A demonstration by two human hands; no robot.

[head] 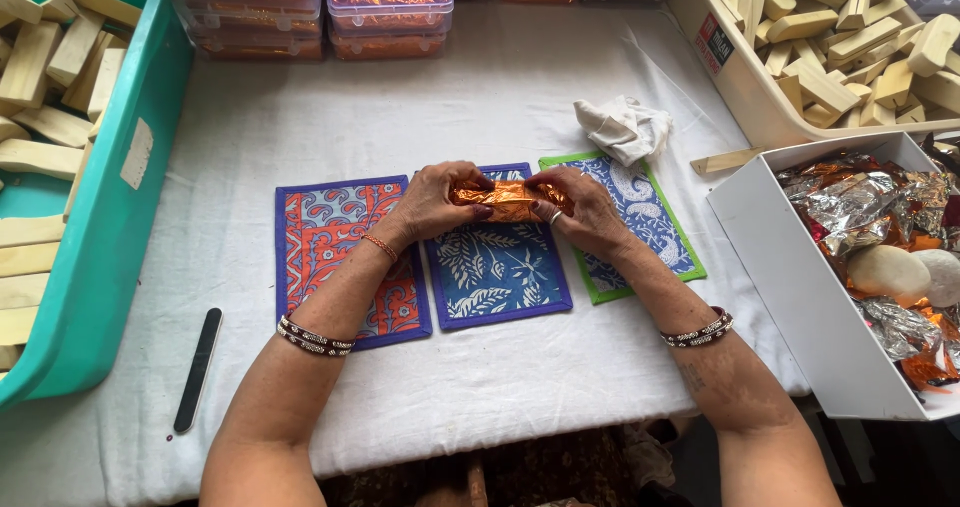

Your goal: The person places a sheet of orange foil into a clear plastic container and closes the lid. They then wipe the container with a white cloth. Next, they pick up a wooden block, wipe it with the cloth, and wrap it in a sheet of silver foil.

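Left hand and right hand meet at the centre of the frame, fingers of both pinched on the ends of a small bar wrapped in orange foil, held just above a blue leaf-print mat. At lower left a black nail file lies on the white tablecloth. A red and blue mat sits to the left, a green-edged mat to the right. A white box of foil scraps fills the right edge. Farther back lie a crumpled white cloth, a teal tub of pale bars, a cream bin of bars, and clear boxes along the top.
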